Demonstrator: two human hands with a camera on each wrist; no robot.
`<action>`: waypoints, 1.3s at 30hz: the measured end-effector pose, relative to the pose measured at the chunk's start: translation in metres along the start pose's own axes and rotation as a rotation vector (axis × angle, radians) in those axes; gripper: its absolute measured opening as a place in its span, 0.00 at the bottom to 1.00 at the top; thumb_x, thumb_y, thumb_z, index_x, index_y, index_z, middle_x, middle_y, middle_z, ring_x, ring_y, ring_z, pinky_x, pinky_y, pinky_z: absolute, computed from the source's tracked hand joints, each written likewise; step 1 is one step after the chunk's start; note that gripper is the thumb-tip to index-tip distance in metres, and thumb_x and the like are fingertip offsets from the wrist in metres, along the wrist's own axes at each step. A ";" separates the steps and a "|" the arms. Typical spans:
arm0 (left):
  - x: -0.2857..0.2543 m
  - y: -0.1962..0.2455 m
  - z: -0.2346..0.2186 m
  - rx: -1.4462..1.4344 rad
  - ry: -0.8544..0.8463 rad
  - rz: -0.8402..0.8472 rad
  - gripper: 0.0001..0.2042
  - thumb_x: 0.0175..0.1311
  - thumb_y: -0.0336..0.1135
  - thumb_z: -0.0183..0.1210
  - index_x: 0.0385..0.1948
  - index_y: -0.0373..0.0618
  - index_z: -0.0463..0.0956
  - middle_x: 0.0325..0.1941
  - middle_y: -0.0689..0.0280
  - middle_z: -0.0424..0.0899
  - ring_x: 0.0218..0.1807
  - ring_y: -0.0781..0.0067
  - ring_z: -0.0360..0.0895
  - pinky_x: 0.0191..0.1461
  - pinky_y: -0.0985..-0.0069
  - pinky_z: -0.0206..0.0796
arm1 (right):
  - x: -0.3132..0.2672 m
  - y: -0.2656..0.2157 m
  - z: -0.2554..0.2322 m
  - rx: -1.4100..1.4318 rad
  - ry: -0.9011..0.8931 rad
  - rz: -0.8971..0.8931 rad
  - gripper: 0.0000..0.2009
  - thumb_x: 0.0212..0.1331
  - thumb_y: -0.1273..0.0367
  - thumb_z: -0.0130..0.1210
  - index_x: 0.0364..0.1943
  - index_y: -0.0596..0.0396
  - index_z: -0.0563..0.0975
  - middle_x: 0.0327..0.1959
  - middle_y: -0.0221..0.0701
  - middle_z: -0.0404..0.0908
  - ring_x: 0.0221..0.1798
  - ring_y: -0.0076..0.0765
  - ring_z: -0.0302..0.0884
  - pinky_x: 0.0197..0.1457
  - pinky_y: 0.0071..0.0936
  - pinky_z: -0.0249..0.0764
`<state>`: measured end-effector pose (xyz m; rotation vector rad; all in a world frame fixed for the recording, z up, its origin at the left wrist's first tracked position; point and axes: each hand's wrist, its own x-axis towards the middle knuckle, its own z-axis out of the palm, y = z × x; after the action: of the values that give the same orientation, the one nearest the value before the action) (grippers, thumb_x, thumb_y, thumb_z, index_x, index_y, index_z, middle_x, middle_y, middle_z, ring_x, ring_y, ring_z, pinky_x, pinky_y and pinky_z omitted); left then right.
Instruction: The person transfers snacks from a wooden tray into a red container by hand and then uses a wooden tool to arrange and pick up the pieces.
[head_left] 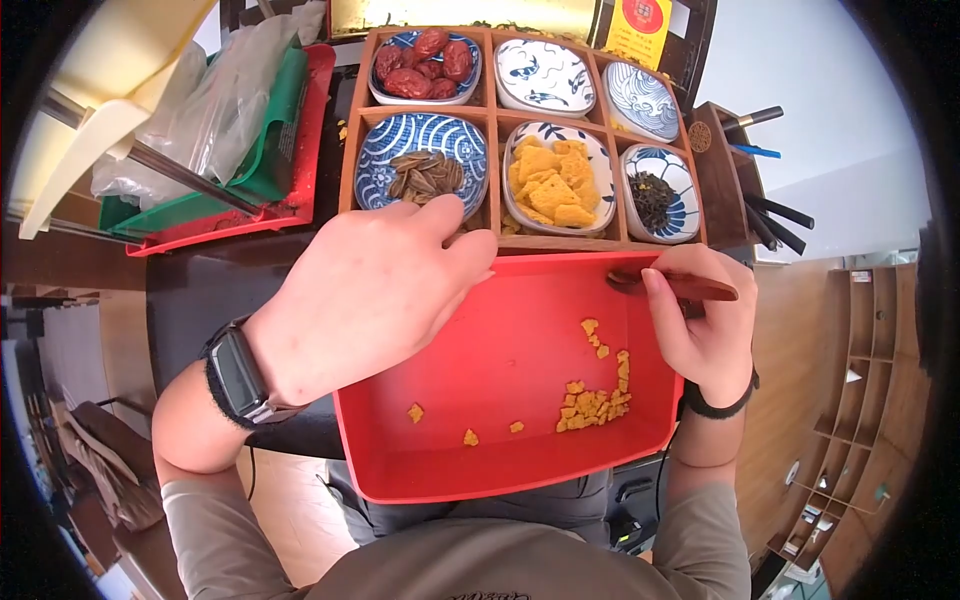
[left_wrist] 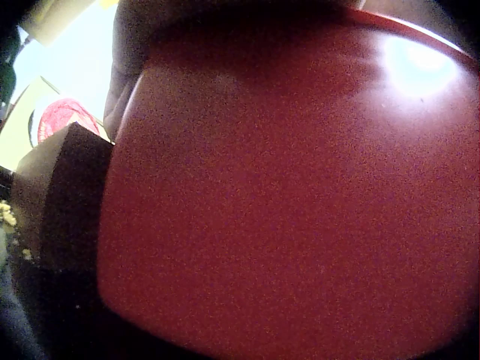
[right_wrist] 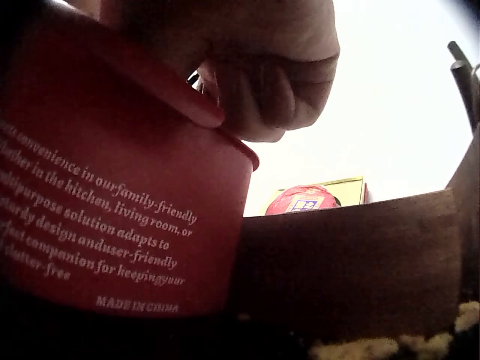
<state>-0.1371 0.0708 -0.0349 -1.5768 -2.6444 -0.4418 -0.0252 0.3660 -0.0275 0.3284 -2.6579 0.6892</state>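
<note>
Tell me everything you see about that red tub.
The red tub is glossy, plastic-looking, rectangular with rounded corners and white English lettering outside. It stands open side up before the wooden divided tray. Yellow crumbs rest inside, mostly toward the near right corner. The left hand and right hand overlap its rim; whether they touch is unclear.

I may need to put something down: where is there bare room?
Bare: the middle of the bin, between the left hand and the crumbs; also the fish dish and wave dish, beyond the chunks and tea. Crowded: the bin's near right corner, under crumbs, and where chunks, tea, dates and seeds sit.
</note>
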 end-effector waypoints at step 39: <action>0.001 0.000 0.000 0.005 0.001 0.004 0.09 0.68 0.35 0.67 0.38 0.45 0.76 0.37 0.58 0.76 0.38 0.51 0.83 0.38 0.56 0.77 | -0.021 0.012 0.002 0.564 0.264 0.021 0.07 0.77 0.77 0.60 0.53 0.65 0.76 0.41 0.40 0.84 0.37 0.30 0.86 0.43 0.25 0.79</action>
<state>-0.1370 0.0715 -0.0345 -1.5801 -2.6391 -0.4358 -0.0100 0.3777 -0.0426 0.3277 -2.1821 1.3830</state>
